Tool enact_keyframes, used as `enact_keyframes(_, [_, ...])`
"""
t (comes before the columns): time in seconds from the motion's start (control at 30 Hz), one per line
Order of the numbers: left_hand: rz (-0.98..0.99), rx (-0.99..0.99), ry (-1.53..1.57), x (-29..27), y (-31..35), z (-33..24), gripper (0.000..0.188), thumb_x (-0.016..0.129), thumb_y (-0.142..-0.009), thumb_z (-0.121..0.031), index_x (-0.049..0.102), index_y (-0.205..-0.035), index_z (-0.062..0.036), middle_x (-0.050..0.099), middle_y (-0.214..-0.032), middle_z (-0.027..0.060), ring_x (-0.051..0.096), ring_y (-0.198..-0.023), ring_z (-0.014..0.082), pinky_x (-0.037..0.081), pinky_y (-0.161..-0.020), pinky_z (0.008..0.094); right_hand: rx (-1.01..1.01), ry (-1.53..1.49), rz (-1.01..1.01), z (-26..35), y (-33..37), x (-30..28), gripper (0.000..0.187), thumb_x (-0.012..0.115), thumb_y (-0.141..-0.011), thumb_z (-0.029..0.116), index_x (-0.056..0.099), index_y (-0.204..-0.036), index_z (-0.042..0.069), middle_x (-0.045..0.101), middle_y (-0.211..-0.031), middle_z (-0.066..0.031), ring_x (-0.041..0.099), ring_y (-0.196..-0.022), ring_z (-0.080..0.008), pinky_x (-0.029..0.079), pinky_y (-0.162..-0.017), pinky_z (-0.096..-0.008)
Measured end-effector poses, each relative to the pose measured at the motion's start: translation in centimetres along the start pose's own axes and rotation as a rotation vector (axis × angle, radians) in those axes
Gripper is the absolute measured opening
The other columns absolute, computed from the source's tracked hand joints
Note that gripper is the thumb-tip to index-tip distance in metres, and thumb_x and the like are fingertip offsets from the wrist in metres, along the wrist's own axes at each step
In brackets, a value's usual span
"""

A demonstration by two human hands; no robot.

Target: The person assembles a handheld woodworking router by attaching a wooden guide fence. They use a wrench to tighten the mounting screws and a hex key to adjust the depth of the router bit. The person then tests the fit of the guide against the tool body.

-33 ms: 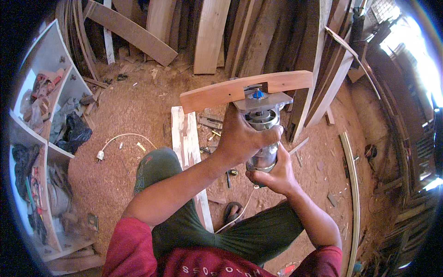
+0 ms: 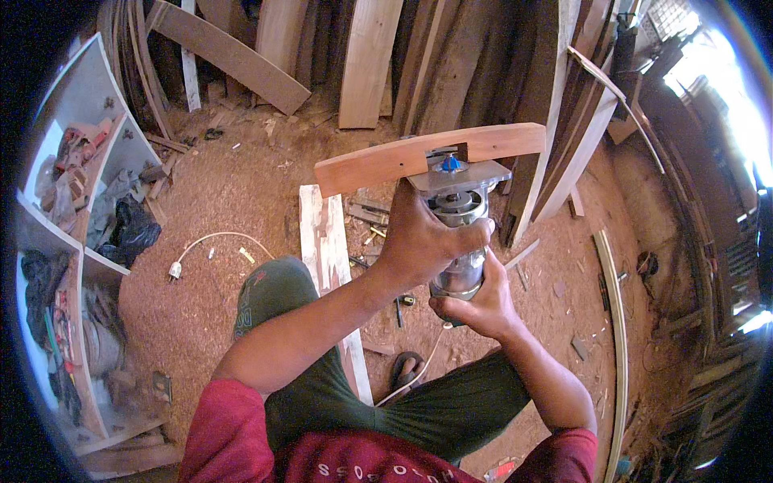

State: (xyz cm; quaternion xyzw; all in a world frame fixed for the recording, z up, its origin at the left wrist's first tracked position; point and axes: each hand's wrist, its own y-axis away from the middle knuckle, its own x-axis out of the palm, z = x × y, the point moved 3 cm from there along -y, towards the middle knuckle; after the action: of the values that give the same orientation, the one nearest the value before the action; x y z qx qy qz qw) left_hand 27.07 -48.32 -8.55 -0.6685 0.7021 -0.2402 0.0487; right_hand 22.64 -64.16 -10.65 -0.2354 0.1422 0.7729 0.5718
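Router [image 2: 460,282]: metal-bodied cylinder between both hands, plate end pointing away from the person, lower end in the right palm.
Left hand [image 2: 423,241]: wrapped around the upper body, thumb across the metal; its fingers pass out of sight behind, so their exact closing cannot be told.
Right hand [image 2: 487,302]: clasped around the lower end, nearer the person than the left, thumb over the near side.
Base plate [image 2: 463,179]: flat metal, just beyond the left hand, meeting the wooden strip.
Wooden strip [image 2: 362,171]: gently curved and notched, beyond both hands, sticking out past them on either side; how it is fixed is hidden.
Blue piece [image 2: 451,164]: inside the notch, just beyond the left hand.
Handling: probably dense and rigid, the smooth casing a little slippery, the long strip likely to make it top-heavy and twist the wrists.
Best hold: around the cylinder with both palms, fingers clear of the notch.
Plug [image 2: 175,272]: well out to the left of the left hand, on the ground, with a pale cord [image 2: 221,234].
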Motion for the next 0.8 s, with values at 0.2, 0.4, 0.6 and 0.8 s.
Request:
enact_keyframes(0.2, [0.003,-0.005,0.071,0.1,-0.2,0.6,0.054,0.085,-0.066,-0.028,0.064,-0.109,-0.0026,0.069,-0.096,0.0088,0.068,-0.088,0.0198,0.055,-0.083,0.0355,0.028,-0.085,0.027,-0.2,-0.1,0.2,0.082,0.086,-0.062,0.027,0.049,-0.13,0.0,0.065,-0.115,-0.0114,0.063,-0.105,-0.0199,0.05,-0.094,-0.0372])
enact_keyframes(0.4, [0.003,-0.001,0.054,0.0,0.0,1.1,0.06,0.086,-0.065,-0.028,0.062,-0.113,-0.0015,0.069,-0.099,0.0093,0.068,-0.09,0.0207,0.054,-0.085,0.0363,0.014,-0.009,-0.009,0.1,-0.2,0.3,0.077,0.086,-0.062,0.027,0.052,-0.125,0.0,0.066,-0.112,-0.0111,0.064,-0.102,-0.0201,0.05,-0.091,-0.0374])
enact_keyframes(0.6, [0.0,-0.009,0.005,0.0,0.3,0.9,0.065,0.086,-0.064,-0.026,0.058,-0.116,-0.0005,0.068,-0.102,0.0101,0.068,-0.092,0.0213,0.054,-0.087,0.0367,-0.009,0.086,-0.053,0.5,0.1,0.3,0.083,0.086,-0.062,0.027,0.049,-0.131,0.0,0.066,-0.115,-0.0153,0.064,-0.107,-0.0253,0.05,-0.094,-0.0396])
enact_keyframes(0.8, [0.029,-0.026,0.027,0.1,0.2,-0.2,0.062,0.086,-0.065,-0.026,0.061,-0.116,-0.0019,0.069,-0.102,0.0099,0.068,-0.093,0.0216,0.054,-0.086,0.0365,-0.023,0.102,-0.052,0.3,0.0,0.0,0.081,0.084,-0.062,0.026,0.049,-0.13,0.0,0.066,-0.114,-0.0152,0.065,-0.106,-0.0253,0.05,-0.094,-0.0399])
